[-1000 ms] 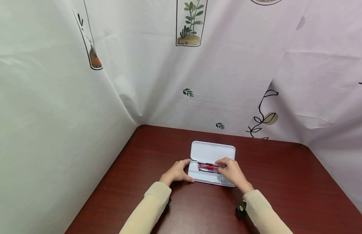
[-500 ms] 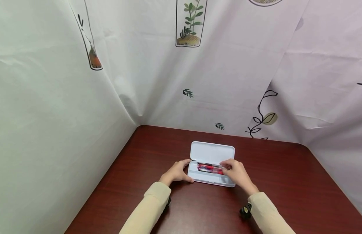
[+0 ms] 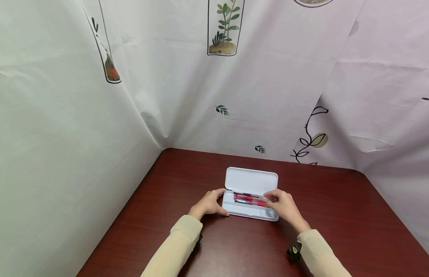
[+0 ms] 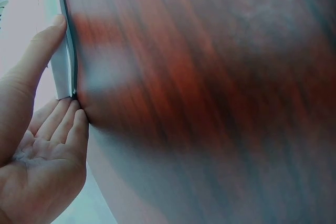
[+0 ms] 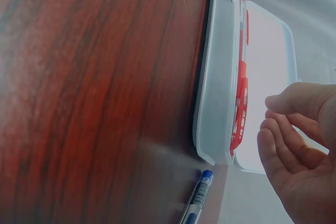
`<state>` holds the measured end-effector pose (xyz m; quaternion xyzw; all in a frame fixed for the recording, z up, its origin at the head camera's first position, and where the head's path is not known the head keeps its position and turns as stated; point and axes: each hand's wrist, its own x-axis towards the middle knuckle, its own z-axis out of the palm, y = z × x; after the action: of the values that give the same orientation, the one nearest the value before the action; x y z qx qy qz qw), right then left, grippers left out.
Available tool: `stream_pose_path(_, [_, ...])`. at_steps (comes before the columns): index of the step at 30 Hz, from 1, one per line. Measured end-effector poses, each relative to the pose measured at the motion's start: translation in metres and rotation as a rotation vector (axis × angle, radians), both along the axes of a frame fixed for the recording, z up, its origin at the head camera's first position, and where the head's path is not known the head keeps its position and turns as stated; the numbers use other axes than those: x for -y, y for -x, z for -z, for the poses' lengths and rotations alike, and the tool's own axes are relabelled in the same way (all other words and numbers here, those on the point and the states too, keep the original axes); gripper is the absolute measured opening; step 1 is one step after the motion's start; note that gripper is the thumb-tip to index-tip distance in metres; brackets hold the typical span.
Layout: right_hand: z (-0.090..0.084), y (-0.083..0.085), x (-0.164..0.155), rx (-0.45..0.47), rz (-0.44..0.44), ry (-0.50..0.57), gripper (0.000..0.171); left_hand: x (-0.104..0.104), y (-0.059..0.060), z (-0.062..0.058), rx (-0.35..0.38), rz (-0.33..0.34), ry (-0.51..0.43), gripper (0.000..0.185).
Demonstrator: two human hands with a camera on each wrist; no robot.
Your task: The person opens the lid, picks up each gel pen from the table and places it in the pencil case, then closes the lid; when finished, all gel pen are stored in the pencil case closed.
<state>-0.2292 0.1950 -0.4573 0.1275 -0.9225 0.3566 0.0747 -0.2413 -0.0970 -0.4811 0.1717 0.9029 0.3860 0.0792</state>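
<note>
A white pencil case (image 3: 242, 209) lies with its lid (image 3: 251, 181) raised at the back. Several red, clear and dark pens (image 3: 247, 199) lie lengthwise in its rear compartment. My left hand (image 3: 209, 202) holds the case's left end, thumb at the front wall (image 4: 62, 72) and fingers round the end. Over the right end of the pens is my right hand (image 3: 283, 204). Seen from the right wrist, its fingers (image 5: 286, 145) are loosely bent, and nothing shows between them and the thumb. The red pen (image 5: 240, 114) nearby appears apart from the fingertips.
A blue-capped pen (image 5: 198, 198) lies on the table just off the case's right end; it is not visible in the head view. The dark red wooden table (image 3: 235, 246) reaches patterned white cloth walls (image 3: 186, 96) at the back and sides.
My right hand has shifted rightward along the pens, uncovering more of them, and they now extend farther right in the case. The left hand stays on the case's left end.
</note>
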Motion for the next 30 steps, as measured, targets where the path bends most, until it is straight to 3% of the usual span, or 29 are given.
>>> stream_pose_path(20, [0.007, -0.014, -0.032, -0.007, 0.071, -0.045, 0.016, 0.002, -0.001, -0.002, 0.005, 0.001, -0.007, 0.089])
stream_pose_path(30, [0.005, -0.024, -0.049, 0.069, 0.103, -0.07, 0.017, 0.001, 0.0, -0.003, 0.002, 0.0, 0.002, 0.09])
